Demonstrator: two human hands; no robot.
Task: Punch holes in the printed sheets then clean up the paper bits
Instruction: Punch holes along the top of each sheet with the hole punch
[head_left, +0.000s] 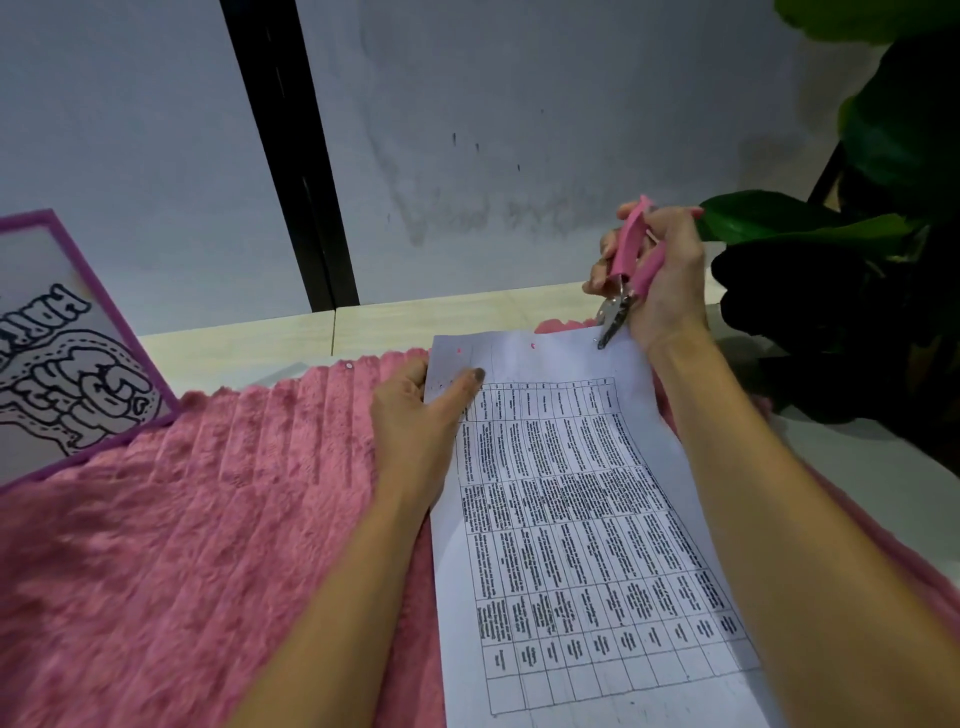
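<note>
The pale grey plastered wall (519, 130) shows darker blotchy stains at centre. A black vertical post (291, 171) runs down it to a light wood-grain tabletop (415, 317). A pink ribbed plush mat (182, 519) lies on the tabletop. A purple-framed lettering print (67, 364) stands tilted at left, and a dark green broad-leaved plant (893, 156) stands at right.

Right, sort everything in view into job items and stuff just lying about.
Job: white printed sheet with a table; pink-handled metal hole punch.
Lying about: pink fluffy ribbed mat; purple-framed cartoon picture; dark green leafy plant.
</note>
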